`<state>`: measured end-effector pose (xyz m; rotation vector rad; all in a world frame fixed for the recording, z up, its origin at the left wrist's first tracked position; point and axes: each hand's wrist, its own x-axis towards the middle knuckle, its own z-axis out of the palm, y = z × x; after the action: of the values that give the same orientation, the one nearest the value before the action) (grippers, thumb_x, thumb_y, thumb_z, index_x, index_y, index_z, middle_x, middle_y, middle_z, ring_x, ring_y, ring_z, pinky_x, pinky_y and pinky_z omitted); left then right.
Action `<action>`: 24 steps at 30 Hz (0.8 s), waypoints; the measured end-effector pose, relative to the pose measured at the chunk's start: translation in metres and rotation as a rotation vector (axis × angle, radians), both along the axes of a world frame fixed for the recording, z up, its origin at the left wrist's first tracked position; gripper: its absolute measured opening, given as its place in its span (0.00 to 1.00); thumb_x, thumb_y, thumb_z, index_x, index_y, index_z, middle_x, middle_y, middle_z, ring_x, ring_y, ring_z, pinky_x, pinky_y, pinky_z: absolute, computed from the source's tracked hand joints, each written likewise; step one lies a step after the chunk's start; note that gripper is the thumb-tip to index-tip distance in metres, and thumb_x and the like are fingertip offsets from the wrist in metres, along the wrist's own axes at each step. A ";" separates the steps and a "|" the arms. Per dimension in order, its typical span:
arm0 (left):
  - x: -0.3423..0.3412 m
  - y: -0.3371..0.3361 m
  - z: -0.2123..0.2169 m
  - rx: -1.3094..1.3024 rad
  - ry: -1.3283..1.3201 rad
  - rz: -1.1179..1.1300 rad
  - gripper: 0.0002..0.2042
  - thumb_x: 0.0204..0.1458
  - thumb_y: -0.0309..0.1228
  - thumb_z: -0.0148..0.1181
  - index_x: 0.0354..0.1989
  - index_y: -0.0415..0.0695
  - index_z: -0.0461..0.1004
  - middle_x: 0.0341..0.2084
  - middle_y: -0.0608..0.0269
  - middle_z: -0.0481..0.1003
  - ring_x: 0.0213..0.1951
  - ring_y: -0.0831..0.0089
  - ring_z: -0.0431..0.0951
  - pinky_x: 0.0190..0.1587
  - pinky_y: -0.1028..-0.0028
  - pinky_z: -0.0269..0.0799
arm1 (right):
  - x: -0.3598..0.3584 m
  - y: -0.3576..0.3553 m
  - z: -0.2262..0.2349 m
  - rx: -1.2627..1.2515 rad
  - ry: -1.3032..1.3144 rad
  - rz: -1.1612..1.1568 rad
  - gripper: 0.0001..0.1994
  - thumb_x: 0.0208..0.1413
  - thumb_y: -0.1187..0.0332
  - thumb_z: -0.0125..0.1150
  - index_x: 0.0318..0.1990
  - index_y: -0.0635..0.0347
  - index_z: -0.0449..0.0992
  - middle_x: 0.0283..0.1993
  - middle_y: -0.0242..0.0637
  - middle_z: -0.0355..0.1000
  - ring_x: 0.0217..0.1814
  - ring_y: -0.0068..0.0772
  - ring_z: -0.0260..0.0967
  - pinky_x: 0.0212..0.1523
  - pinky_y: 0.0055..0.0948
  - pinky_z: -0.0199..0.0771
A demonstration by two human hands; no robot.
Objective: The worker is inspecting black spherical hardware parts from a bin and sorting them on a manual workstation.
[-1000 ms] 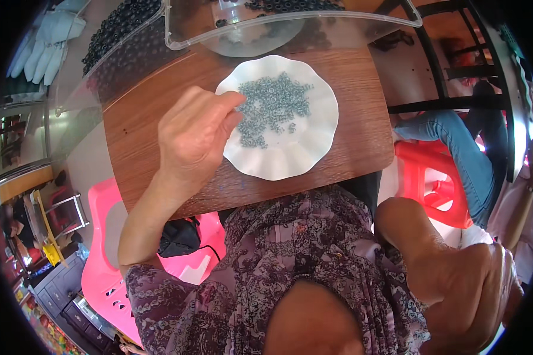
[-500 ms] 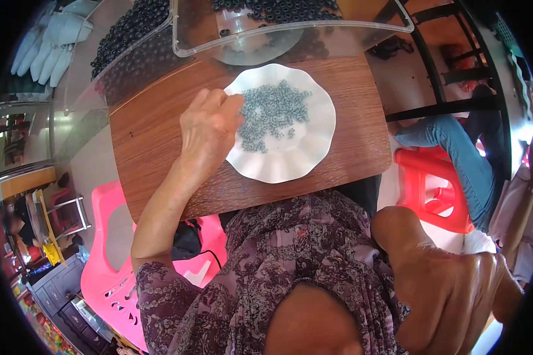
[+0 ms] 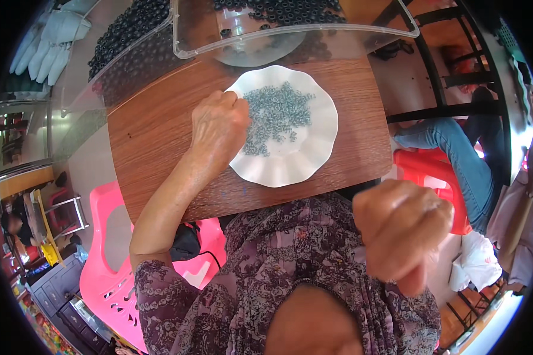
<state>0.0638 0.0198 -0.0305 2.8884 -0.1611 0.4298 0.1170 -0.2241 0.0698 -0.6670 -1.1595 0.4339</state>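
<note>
On the bench (image 3: 160,136), the left hand (image 3: 219,127) pinches at washers (image 3: 275,115) in a plate (image 3: 314,154); the right hand (image 3: 400,234) hangs fisted, contents unclear. A nudge could tip the plate, scattering washers.

The person wears a loose purple-mauve blouse with a dense paisley and floral print in grey and cream (image 3: 290,266), filling the lower middle of the frame. Its short sleeve with a patterned hem (image 3: 160,281) ends above the elbow at lower left, leaving the forearm bare. The bare left hand (image 3: 219,127), centre-left, shows no ring, watch or glove. The bare right hand (image 3: 403,231), at right, is likewise without jewellery.
</note>
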 end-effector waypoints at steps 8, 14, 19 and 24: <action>-0.009 0.000 0.019 -0.784 0.257 0.127 0.03 0.43 0.24 0.60 0.26 0.37 0.75 0.22 0.63 0.74 0.26 0.72 0.73 0.29 0.77 0.66 | -0.013 -0.003 -0.036 -0.427 0.062 -0.480 0.07 0.45 0.78 0.62 0.32 0.72 0.75 0.24 0.39 0.71 0.19 0.32 0.64 0.19 0.27 0.62; -0.011 -0.011 0.036 -1.578 0.491 0.274 0.06 0.48 0.25 0.60 0.30 0.33 0.75 0.23 0.64 0.74 0.24 0.79 0.70 0.29 0.81 0.63 | -0.004 0.025 -0.075 -0.663 -0.133 -0.776 0.08 0.42 0.81 0.62 0.33 0.67 0.75 0.23 0.37 0.69 0.24 0.31 0.65 0.25 0.26 0.63; -0.011 -0.021 0.036 -1.792 0.492 0.252 0.05 0.48 0.23 0.60 0.31 0.34 0.76 0.25 0.62 0.76 0.25 0.81 0.70 0.28 0.82 0.62 | 0.002 0.051 -0.075 -0.520 -0.386 -0.910 0.14 0.36 0.81 0.66 0.35 0.66 0.76 0.28 0.38 0.69 0.26 0.31 0.64 0.25 0.26 0.63; -0.015 -0.035 0.038 -1.791 0.481 0.265 0.09 0.49 0.27 0.60 0.32 0.31 0.75 0.24 0.59 0.75 0.26 0.77 0.70 0.29 0.79 0.63 | 0.003 0.055 -0.078 -0.452 -0.563 -0.953 0.15 0.33 0.82 0.66 0.34 0.66 0.75 0.29 0.39 0.70 0.26 0.36 0.65 0.25 0.28 0.64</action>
<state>0.0488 -0.0149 0.0079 1.1409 0.4571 -0.1322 0.1203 -0.1696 -0.0080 -1.7019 -1.1125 -0.3486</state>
